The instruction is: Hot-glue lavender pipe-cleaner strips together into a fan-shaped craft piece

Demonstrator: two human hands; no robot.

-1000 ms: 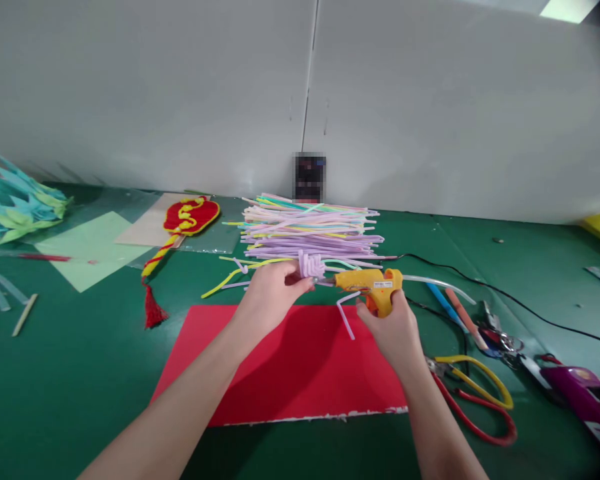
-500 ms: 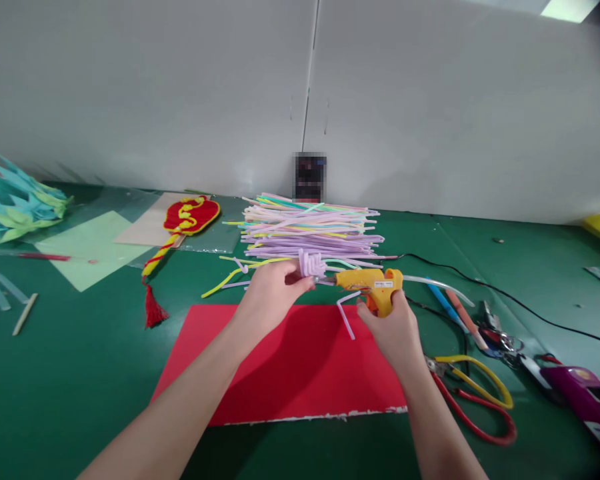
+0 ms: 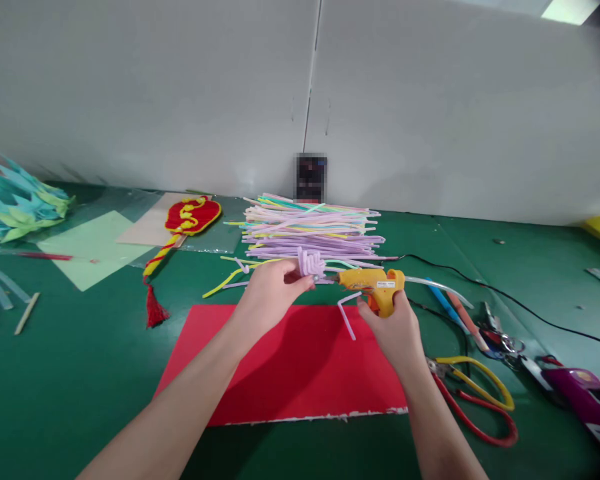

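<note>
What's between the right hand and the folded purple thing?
The yellow glue gun, held in the right hand, its nozzle pointing toward the purple bundle; the head view shows it.

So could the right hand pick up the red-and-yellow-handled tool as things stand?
Probably not without freeing itself first: the right hand grips the yellow glue gun. The red-and-yellow-handled tool does lie close beside its wrist, handles uncovered.

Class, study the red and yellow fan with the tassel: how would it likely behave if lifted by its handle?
The fan would probably stay fairly stiff, since its twisted handle lies straight. The red tassel would likely dangle and sway, being a bunch of thin strands. Its slim build suggests it may be light.
</note>
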